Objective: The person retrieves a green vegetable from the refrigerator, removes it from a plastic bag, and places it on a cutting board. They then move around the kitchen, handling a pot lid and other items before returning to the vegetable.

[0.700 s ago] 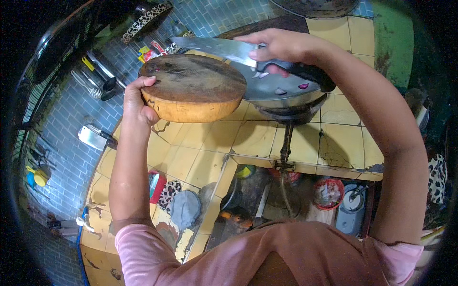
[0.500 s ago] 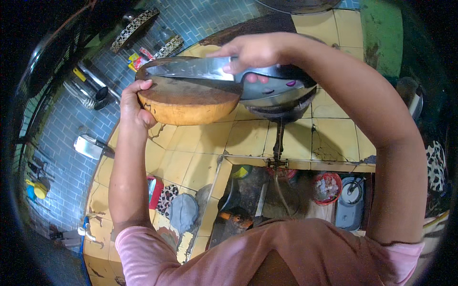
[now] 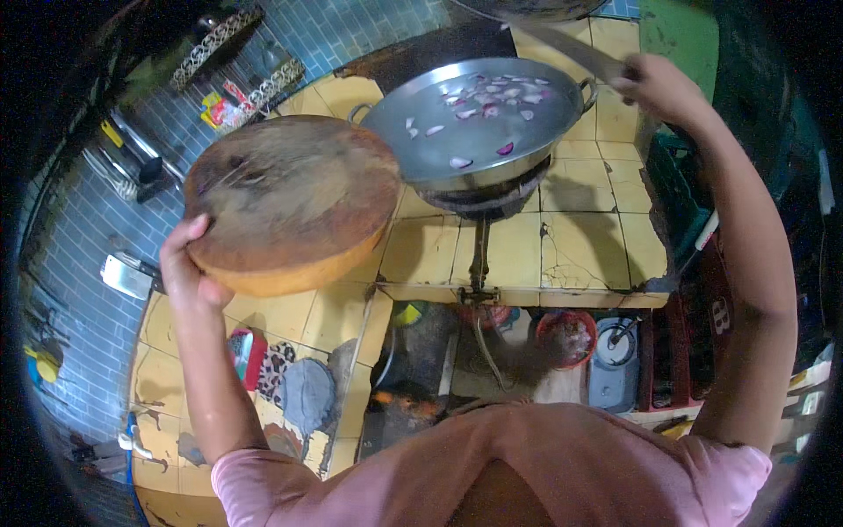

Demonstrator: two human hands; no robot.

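My left hand (image 3: 193, 259) grips the thick round wooden chopping board (image 3: 290, 193), held left of a steel wok (image 3: 470, 114). Its upper face is worn and stained. Several purple onion pieces (image 3: 490, 110) lie in the wok in what looks like clear liquid; the wok rests on a dark burner (image 3: 479, 200) on a yellow tiled counter. My right hand (image 3: 659, 88) is closed on a large knife (image 3: 575, 54), blurred, its blade angled up to the left beyond the wok's back right rim.
Utensils (image 3: 123, 154) and a cleaver (image 3: 127, 272) hang on the blue tiled wall. A grey cloth (image 3: 307, 395) and a red container (image 3: 250, 351) are on the left counter. Below the counter sit a red bucket (image 3: 566, 342) and a grey appliance (image 3: 615, 378). A dark pan (image 3: 536, 9) is at the back.
The board has moved down, leftward and away from the wok. The knife has left the board and swung up to the right, uncovering the wok with the onion pieces.
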